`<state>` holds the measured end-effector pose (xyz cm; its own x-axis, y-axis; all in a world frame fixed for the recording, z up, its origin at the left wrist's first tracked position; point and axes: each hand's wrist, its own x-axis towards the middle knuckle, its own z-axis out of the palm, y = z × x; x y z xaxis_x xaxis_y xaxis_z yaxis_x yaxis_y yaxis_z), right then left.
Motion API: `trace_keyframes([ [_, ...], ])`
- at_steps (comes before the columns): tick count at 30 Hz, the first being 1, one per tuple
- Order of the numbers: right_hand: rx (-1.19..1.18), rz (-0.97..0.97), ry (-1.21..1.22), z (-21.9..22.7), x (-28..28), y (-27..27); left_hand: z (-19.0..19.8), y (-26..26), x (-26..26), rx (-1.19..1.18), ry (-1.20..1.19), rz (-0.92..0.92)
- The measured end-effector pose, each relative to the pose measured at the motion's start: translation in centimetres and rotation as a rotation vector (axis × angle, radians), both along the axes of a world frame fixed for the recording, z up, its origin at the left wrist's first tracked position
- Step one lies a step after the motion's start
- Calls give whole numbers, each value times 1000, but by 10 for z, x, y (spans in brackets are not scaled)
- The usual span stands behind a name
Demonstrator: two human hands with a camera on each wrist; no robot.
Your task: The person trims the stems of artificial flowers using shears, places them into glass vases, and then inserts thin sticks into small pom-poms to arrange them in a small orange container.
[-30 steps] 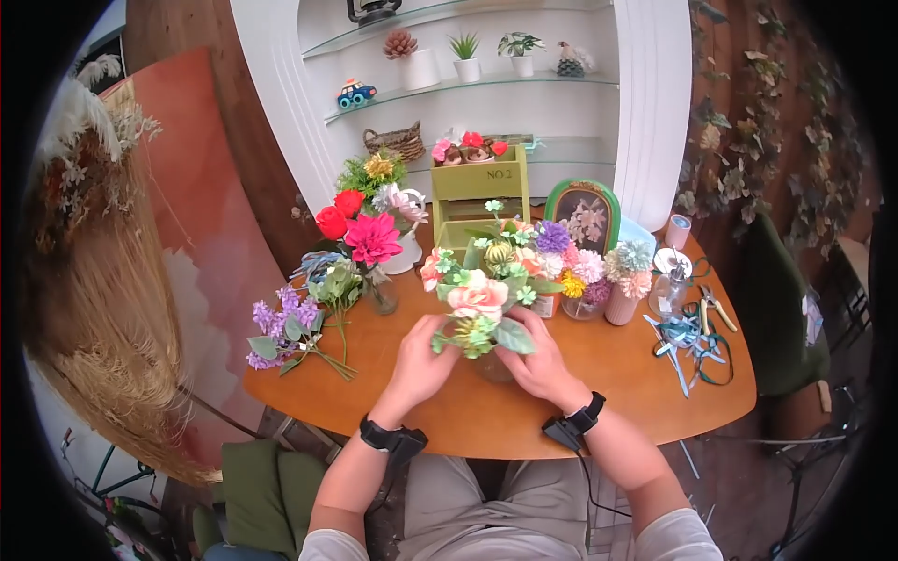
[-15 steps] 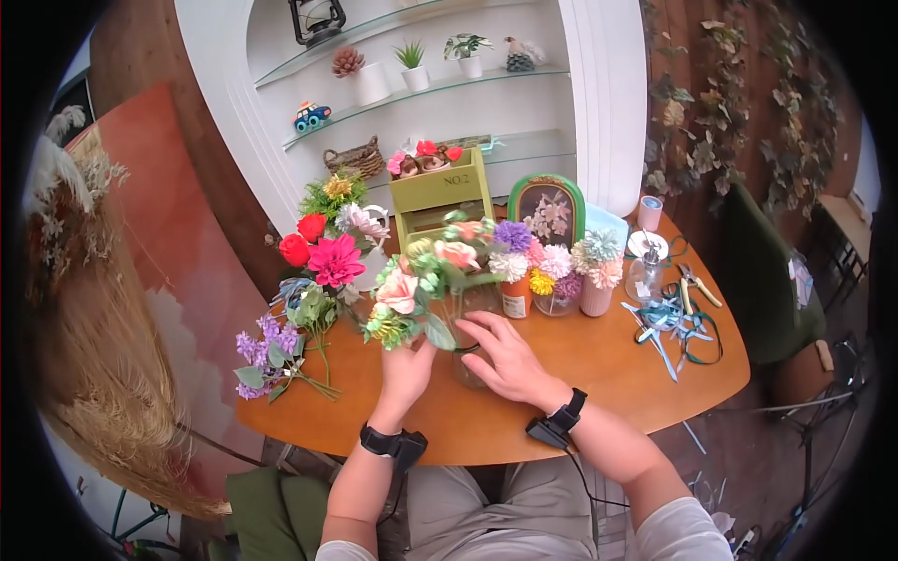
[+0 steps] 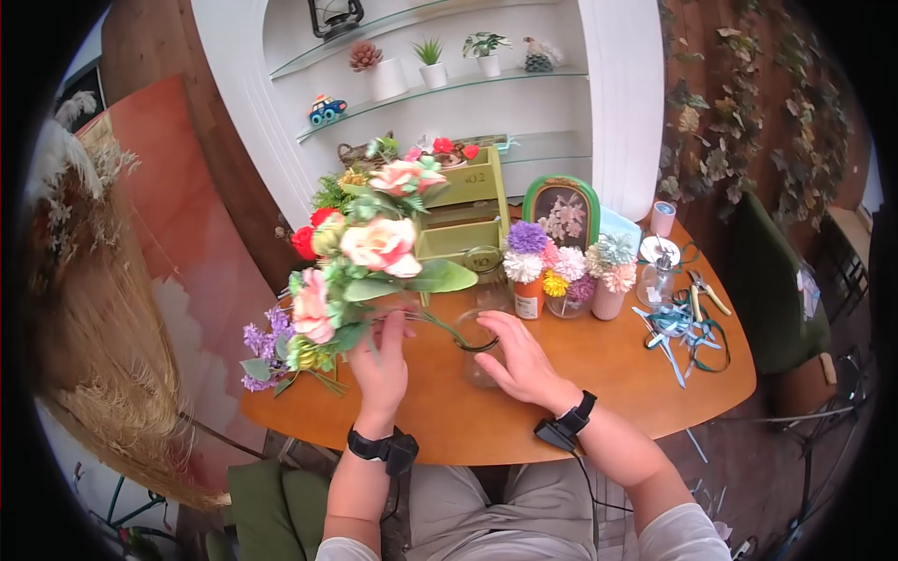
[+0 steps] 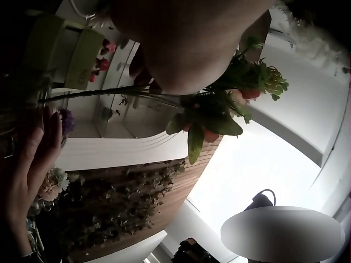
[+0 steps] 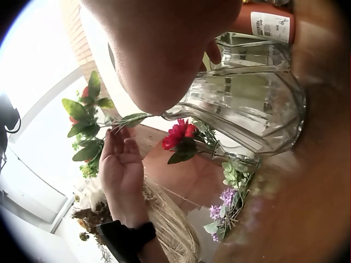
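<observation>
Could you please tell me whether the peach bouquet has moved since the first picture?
Yes: in the head view, the peach bouquet has shifted left relative to the green crate.

Flower stems run by the left hand — leaves beyond.

The table carries vases, ribbons and pliers

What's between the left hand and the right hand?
In the head view: green stems, slanting from the left hand toward the near glass vase, then that vase itself, beside the right hand.
</observation>
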<state>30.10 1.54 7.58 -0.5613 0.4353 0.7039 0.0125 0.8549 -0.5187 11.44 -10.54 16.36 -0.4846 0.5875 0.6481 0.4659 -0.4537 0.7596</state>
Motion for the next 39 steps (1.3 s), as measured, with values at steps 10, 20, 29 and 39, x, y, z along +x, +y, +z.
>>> trace_keyframes([
  [10, -7, -4, -22, -1, -2, -1, 32, -65, -121, 386, -130, 308],
  [20, -2, -5, -24, 1, -1, -1, -100, -83, -294, -238, -494, 447],
  [29, 10, -2, -27, -1, -2, -1, -132, -72, -273, -446, -380, 591],
  [39, 27, -89, 33, -5, -2, -3, -113, -54, -185, -471, -224, 342],
])
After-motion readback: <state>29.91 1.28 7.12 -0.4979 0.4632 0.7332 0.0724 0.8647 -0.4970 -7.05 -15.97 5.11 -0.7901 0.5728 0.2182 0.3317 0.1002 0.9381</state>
